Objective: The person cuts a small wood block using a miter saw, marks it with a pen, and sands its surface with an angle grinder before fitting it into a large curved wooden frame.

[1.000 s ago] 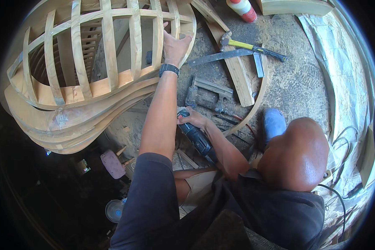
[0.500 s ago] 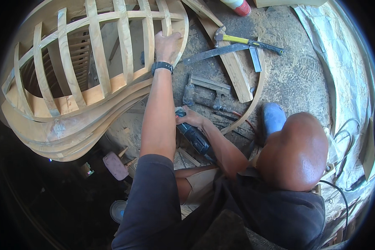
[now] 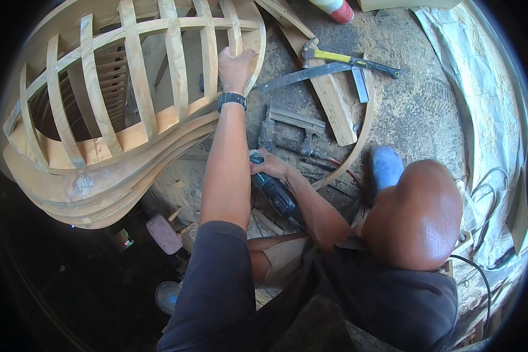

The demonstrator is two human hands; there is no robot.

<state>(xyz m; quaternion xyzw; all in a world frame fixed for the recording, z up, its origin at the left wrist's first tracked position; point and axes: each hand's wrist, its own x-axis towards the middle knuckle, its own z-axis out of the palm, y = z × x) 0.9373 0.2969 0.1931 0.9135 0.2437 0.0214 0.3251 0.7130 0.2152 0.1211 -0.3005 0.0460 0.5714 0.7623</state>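
Observation:
At the upper left stands a curved wooden framework (image 3: 149,108) with slats, shaped like a small boat hull. My left hand (image 3: 236,69) reaches to its right end and is closed over the wood beside the last slat; the fingertips are hidden. Below the left forearm, my right hand (image 3: 271,165) wraps round the front of a dark power tool that looks like an angle grinder (image 3: 278,196). The tool's working end is hidden behind my left forearm. A metal clamp (image 3: 296,120) lies on the floor just beyond the right hand.
A yellow-handled hammer (image 3: 352,58), a handsaw blade (image 3: 302,76) and a try square (image 3: 359,84) lie on and near a plank (image 3: 332,111). A thin curved strip (image 3: 361,141) runs beside them. A mallet (image 3: 165,234) lies at lower left; a blue boot (image 3: 386,164) is on the right.
The framework and my left forearm appear shifted very slightly down and right. Both hands keep their hold.

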